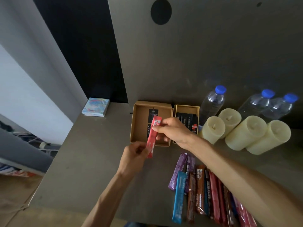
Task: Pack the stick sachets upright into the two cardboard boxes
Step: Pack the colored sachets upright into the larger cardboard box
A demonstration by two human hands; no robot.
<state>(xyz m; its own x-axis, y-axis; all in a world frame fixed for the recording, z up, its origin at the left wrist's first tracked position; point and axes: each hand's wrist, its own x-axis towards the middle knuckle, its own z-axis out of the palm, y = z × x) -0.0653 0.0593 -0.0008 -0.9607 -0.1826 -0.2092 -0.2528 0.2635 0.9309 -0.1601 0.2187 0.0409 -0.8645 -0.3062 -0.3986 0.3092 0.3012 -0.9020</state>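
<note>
Both hands, left hand (134, 153) and right hand (170, 130), are pinching one red sachet (152, 138) over the large box (136, 122); the small box (186, 108) is holding some, many sachets (201, 190) waiting.

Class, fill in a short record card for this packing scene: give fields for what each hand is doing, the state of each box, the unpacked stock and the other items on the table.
left hand: pinches lower end of red stick sachet
right hand: pinches its upper end
larger cardboard box: open, a black card lying inside, no sachets standing
smaller cardboard box: open, holds dark sachets
loose sachets: lying flat in a row, purple, blue, brown, red
other items: four candles, three water bottles, small booklet
</note>
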